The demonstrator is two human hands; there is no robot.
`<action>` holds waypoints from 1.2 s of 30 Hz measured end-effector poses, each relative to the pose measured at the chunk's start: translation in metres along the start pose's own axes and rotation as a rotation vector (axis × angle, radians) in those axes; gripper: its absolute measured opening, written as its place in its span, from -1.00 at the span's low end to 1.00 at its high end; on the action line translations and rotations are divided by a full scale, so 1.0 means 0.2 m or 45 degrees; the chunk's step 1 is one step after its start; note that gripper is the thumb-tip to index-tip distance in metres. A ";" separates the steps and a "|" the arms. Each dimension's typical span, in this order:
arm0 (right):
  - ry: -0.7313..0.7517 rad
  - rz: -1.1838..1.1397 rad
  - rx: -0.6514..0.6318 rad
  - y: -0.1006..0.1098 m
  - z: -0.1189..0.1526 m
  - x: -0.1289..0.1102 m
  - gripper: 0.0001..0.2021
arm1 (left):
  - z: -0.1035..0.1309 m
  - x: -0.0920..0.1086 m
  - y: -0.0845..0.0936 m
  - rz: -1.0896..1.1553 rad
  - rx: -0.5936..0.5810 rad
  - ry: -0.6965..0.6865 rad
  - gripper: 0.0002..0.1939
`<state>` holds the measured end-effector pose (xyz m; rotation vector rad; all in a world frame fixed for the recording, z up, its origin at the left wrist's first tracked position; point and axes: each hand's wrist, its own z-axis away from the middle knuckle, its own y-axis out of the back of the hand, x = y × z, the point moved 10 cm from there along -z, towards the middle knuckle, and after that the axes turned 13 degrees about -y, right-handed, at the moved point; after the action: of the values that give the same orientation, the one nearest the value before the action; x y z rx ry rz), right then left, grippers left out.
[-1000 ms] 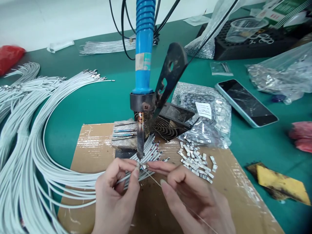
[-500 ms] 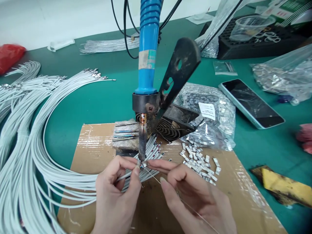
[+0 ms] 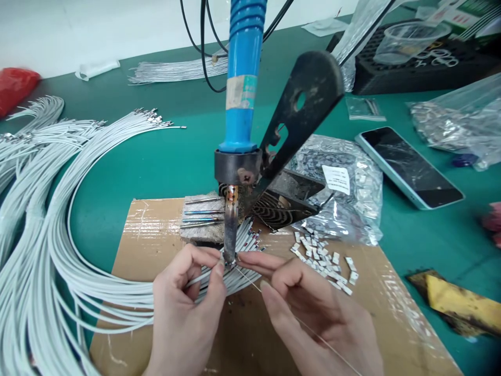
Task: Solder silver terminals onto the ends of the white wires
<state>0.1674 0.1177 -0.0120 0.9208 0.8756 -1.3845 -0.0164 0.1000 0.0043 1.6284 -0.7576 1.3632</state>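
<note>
A blue-handled soldering iron (image 3: pixel 241 94) is clamped in a black stand with its dark tip pointing down between my hands. My left hand (image 3: pixel 191 297) is closed in a pinch just left of the tip, on the end of a white cable (image 3: pixel 195 284). The joint itself is small and partly hidden by my fingertips. My right hand (image 3: pixel 313 303) reaches in from the right, its fingertips close to the tip. A thin solder wire (image 3: pixel 329 344) runs past its thumb up to the iron's tip. More white cables with stripped ends (image 3: pixel 248 243) lie behind my hands.
Cardboard (image 3: pixel 148 224) covers the worktop under my hands. Small metal pieces (image 3: pixel 323 261) lie scattered to the right, before a plastic bag (image 3: pixel 352 183) and a phone (image 3: pixel 410 167). Cable bundles (image 3: pixel 58 224) fill the left. A yellow sponge-like piece (image 3: pixel 462 303) lies far right.
The view has shifted slightly, so the iron and stand appear a little further right. Both hands stay at the tip, my right fingertips still beside it, with little other movement.
</note>
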 end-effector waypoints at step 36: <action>0.069 -0.045 -0.012 -0.01 0.01 -0.05 -0.74 | -0.01 0.04 0.02 0.012 -0.026 -0.020 -0.85</action>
<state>0.1655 0.1193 -0.0020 0.9433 0.9428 -1.3898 -0.0185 0.1007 0.0135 1.6234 -0.7871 1.3468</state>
